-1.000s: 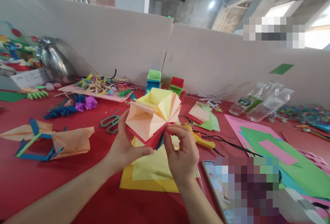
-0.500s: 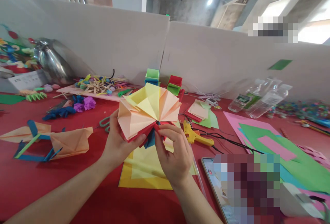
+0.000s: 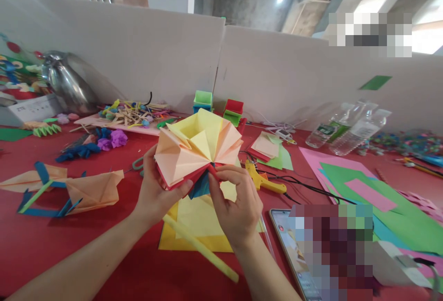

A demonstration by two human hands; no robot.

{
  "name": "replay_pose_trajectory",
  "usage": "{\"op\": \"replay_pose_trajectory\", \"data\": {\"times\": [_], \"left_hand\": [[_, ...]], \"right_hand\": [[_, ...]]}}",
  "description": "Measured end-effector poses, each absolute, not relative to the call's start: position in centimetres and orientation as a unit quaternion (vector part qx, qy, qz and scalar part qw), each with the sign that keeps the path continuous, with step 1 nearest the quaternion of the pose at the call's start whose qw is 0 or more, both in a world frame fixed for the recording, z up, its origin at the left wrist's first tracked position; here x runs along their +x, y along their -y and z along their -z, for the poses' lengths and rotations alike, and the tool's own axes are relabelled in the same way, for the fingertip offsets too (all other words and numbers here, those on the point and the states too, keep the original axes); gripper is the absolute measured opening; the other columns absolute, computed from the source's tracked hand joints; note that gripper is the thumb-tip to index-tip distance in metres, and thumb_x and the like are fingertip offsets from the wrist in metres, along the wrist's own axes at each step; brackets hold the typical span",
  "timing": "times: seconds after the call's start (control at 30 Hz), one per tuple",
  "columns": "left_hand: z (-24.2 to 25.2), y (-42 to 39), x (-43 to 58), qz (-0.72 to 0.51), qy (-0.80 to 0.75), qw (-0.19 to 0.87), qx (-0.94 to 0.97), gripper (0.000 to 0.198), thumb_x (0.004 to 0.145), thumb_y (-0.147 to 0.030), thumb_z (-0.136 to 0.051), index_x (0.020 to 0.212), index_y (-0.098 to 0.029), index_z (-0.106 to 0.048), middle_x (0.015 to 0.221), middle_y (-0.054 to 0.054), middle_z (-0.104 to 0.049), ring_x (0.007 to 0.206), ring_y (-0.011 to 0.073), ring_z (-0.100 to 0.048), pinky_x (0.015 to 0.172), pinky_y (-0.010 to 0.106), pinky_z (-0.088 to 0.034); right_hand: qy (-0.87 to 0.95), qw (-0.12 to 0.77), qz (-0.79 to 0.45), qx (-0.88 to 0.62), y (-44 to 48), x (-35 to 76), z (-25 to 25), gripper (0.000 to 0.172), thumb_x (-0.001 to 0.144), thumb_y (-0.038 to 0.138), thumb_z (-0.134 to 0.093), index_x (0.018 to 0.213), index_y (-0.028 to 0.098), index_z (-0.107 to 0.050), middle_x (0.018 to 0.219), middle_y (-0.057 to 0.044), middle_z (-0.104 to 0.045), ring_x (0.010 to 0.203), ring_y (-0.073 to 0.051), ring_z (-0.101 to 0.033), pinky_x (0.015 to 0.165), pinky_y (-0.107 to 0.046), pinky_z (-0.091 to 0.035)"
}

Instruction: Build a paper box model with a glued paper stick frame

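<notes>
A folded paper flower (image 3: pixel 183 158) in peach and yellow, with red and blue folds beneath, is held up over the table. My left hand (image 3: pixel 155 190) wraps round its left side, thumb pressed on the lower red edge. My right hand (image 3: pixel 238 199) pinches a small red fold at the front, just below the centre where the pleats meet. A rolled yellow paper tube (image 3: pixel 204 248) slants below my hands across yellow sheets (image 3: pixel 192 222) and onto the red tabletop.
A yellow glue gun (image 3: pixel 263 178) with black cables lies right of my right hand. Beside my right forearm is a phone (image 3: pixel 285 227). Peach and blue folded paper (image 3: pixel 95 190) lies left. Coloured sheets (image 3: pixel 360 185), plastic bottles (image 3: pixel 360 128) and a metal jug (image 3: pixel 67 84) stand or lie farther out.
The yellow tube has swung, its right end now nearer me and past the sheets' edge. The flower is tilted slightly, showing more of its yellow hollow. Both hands keep their grip.
</notes>
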State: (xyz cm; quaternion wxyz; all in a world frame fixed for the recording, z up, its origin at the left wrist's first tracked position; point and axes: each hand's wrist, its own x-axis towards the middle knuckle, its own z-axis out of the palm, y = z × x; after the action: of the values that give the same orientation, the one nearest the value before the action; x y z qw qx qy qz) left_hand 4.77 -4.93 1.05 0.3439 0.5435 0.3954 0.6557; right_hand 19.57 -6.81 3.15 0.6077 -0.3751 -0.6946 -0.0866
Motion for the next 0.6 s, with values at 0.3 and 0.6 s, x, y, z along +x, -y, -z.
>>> {"op": "replay_pose_trajectory", "data": {"times": [0.3, 0.6], "left_hand": [[-1.32, 5.05, 4.69, -0.667, -0.394, 0.325, 0.543, 0.072, 0.056, -0.029, -0.075, 0.114, -0.024, -0.034, 0.111, 0.006, -0.052, 0.100, 0.0233, -0.056, 0.077, 0.034, -0.052], [-1.33, 4.76, 4.65, -0.682, -0.401, 0.316, 0.523, 0.071, 0.055, -0.028, -0.076, 0.113, -0.024, -0.035, 0.112, 0.007, -0.052, 0.100, 0.0235, -0.056, 0.080, 0.036, -0.051]], "right_hand": [[0.687, 0.624, 0.054, -0.369, 6.51, 19.51, -3.09, 0.020, 0.076, 0.006, -0.058, 0.085, 0.023, -0.052, 0.080, -0.001, -0.060, 0.076, -0.014, -0.061, 0.067, -0.028, -0.051], [0.721, 0.584, 0.063, -0.367, 6.57, 19.71, -2.74, 0.024, 0.075, 0.003, -0.057, 0.087, 0.023, -0.051, 0.087, -0.003, -0.062, 0.082, -0.014, -0.060, 0.072, -0.029, -0.051]]}}
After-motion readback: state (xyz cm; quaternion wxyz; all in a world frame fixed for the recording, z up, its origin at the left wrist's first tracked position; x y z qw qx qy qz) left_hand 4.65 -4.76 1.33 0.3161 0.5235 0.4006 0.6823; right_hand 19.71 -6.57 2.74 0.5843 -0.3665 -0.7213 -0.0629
